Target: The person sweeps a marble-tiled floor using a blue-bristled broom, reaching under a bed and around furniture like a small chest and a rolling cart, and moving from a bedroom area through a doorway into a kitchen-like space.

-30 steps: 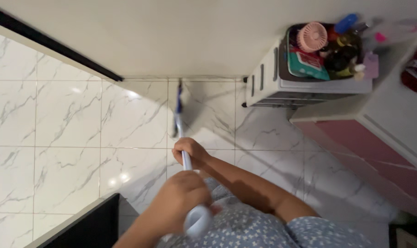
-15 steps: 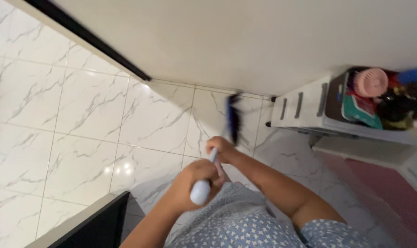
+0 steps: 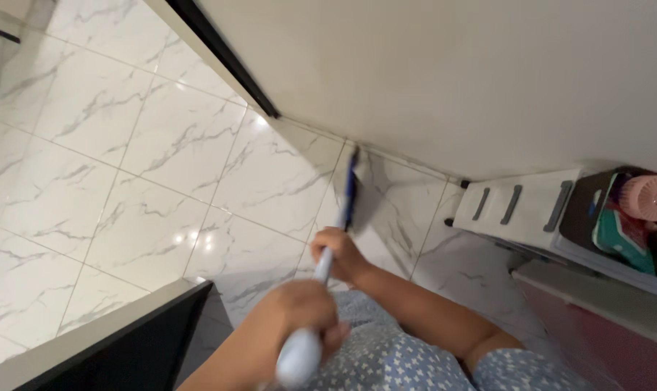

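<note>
From the head camera, looking down: both hands are closed around the long handle of a broom (image 3: 327, 271). The left hand (image 3: 296, 318) grips the pale rounded top end of the handle, close to the body, fingers wrapped right round it. The right hand (image 3: 340, 255) grips lower down the shaft, also shut tight on it, with the forearm running back to a blue patterned sleeve (image 3: 520, 369). The shaft slopes away from the person toward the wall, and the dark blue broom head (image 3: 351, 190) sits at the far end, on or just above the floor (image 3: 125, 181), near the corner where the floor meets the cream wall (image 3: 451, 80); it is blurred, so whether it touches the tiles cannot be told.

The floor is white marble-look tile with grey veins, shiny with light spots. No dust, crumbs or pile of dirt can be made out anywhere on it, so how much has been swept cannot be read from the tiles. Judging by where the broom head lies, the work in hand is at the strip along the wall; the wide stretch of tile to the left shows no sign either way.

To the right stands a white drawer cart (image 3: 520, 210) on small wheels, with a pink round fan (image 3: 648, 197) and other items on top. A dark panel (image 3: 125, 347) is at the lower left
</note>
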